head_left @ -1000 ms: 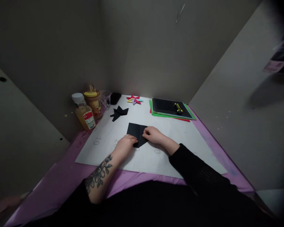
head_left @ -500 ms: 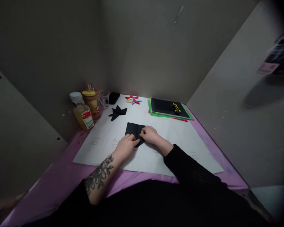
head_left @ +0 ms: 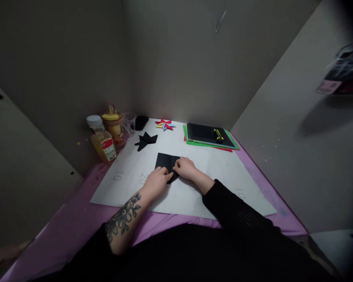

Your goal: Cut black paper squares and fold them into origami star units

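A small sheet of black paper (head_left: pixel 164 159) with a crease down its middle lies on the large white sheet (head_left: pixel 211 168) in front of me. My left hand (head_left: pixel 157 181) presses on its lower left part, fingers bent and closed. At its right side, my right hand (head_left: pixel 184 167) pinches the paper, fingertips near the crease. The lower edge of the paper appears folded in, but the hands partly hide it. Just beyond, to the left, a folded black paper star (head_left: pixel 146 140) lies apart from both hands.
A juice bottle (head_left: pixel 104 143), a jar with a yellow lid (head_left: pixel 114 127) and a clear plastic cup (head_left: pixel 130 123) stand at the left. A multicoloured paper star (head_left: pixel 165 125) lies at the back. Right of it sits a stack of coloured paper (head_left: pixel 200 133). Walls enclose the table.
Both hands keep the same hold on the black paper. The whole view has shifted very slightly; nothing else visibly differs.
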Tool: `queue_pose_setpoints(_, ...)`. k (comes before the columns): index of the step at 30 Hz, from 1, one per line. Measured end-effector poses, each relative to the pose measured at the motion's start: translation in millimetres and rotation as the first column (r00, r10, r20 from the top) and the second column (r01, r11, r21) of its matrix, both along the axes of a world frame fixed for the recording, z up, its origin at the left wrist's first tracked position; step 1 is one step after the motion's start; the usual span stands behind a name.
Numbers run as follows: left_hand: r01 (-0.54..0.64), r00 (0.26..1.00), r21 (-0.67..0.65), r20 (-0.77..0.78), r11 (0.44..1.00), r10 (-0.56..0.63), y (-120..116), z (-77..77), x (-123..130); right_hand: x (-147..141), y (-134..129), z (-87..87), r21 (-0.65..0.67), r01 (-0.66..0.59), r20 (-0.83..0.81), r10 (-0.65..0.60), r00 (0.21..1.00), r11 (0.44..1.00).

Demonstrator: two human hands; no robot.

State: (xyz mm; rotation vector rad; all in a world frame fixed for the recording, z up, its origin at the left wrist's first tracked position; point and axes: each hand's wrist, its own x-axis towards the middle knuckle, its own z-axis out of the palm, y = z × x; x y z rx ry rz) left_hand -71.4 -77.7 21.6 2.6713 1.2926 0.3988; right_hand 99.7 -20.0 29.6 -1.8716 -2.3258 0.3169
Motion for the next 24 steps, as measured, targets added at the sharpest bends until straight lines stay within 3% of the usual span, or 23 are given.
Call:
queue_pose_setpoints(9, 0.018, 0.999, 0.006, -0.046, 1.000, -0.018, 0, 1.4, 1, -2, -2, 1.9, 0.003, 0.001, -0.008, -0.001, 1.000, 1.000)
queue_pose_setpoints(13, 0.007, 0.996, 0.005, -0.089, 1.000, -0.007, -2, 8.0, 4, 3, -3, 1.4, 0.039, -0.011, -0.087, 0.015, 0.996, 0.999)
queue_pose_setpoints(17, -0.001, 0.991, -0.008, -0.131, 1.000, 0.000, -3, 16.4, 8, 15, -23, 4.3, 0.256, -0.188, -0.260, 0.255, 0.931, 0.948)
queue_pose_setpoints(20, 0.003, 0.988, -0.008, -0.157, 1.000, -0.004, -4, 20.4, 10, 21, -51, 5.4, 0.311, -0.378, -0.182, 0.445, 0.877, 0.872)
queue_pose_setpoints(22, -0.014, 0.984, 0.001, -0.180, 1.000, 0.014, -4, 22.4, 12, 21, -69, 4.3, 0.268, -0.437, -0.088, 0.474, 0.876, 0.859)
queue_pose_setpoints(24, -0.040, 0.980, 0.004, -0.196, 0.999, 0.040, -5, 24.7, 13, 21, -81, 2.4, 0.235, -0.411, -0.002, 0.424, 0.906, 0.881)
